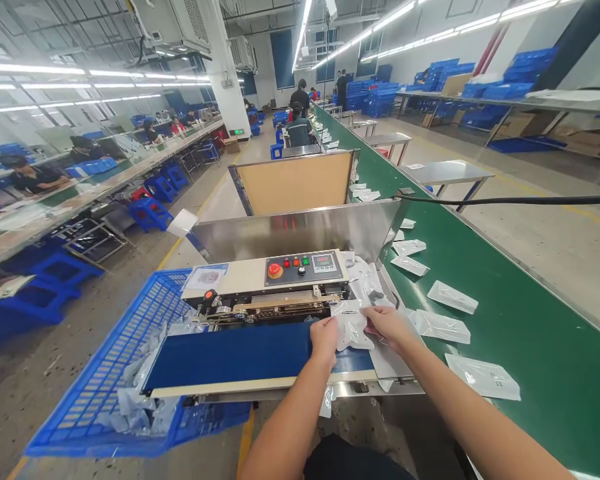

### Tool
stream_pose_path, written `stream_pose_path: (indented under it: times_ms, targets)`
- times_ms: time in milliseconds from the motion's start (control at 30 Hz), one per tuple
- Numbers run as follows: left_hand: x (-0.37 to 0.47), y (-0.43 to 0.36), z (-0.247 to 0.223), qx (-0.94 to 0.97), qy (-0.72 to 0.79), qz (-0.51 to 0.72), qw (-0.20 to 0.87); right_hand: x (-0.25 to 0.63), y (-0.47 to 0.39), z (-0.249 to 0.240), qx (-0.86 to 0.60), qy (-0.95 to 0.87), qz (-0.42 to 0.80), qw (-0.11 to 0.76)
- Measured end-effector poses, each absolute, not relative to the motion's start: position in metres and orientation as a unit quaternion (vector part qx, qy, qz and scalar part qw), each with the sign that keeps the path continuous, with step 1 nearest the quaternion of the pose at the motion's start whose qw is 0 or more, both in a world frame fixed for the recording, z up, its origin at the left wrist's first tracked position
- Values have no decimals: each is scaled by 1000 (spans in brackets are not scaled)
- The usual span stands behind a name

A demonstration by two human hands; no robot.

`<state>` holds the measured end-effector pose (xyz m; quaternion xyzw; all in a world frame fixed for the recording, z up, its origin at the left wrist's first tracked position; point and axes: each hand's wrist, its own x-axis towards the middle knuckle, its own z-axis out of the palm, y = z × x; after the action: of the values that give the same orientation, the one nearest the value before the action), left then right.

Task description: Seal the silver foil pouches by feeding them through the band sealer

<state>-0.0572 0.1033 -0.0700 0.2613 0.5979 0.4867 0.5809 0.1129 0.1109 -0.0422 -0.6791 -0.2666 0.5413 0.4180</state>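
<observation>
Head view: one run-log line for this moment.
left hand: on pouch | right hand: same pouch | pouch: at sealing machine, over blue belt | basket: holds pouches

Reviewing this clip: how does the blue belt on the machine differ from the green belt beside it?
The blue belt is short and lies crosswise in front of the person; the green belt is far longer and runs away into the room. White pouches lie spaced along the green belt, while the blue belt's left stretch is bare, with a held pouch near its right end. Both are flat, smooth-looking belts.
</observation>
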Motion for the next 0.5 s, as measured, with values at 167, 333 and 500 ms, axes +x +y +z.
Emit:
stream_pose_path:
  times_ms: [167, 333, 500]
  targets:
    - [-100, 105, -74, 244, 624, 509, 540, 93, 105, -37, -652, -282, 578, 400]
    - [-145, 99, -66, 257, 661, 509, 488, 153, 31, -39, -671, -338, 512, 416]
    - [-183, 51, -51, 360, 716, 530, 276, 296, -107, -80, -906, -157, 195, 342]
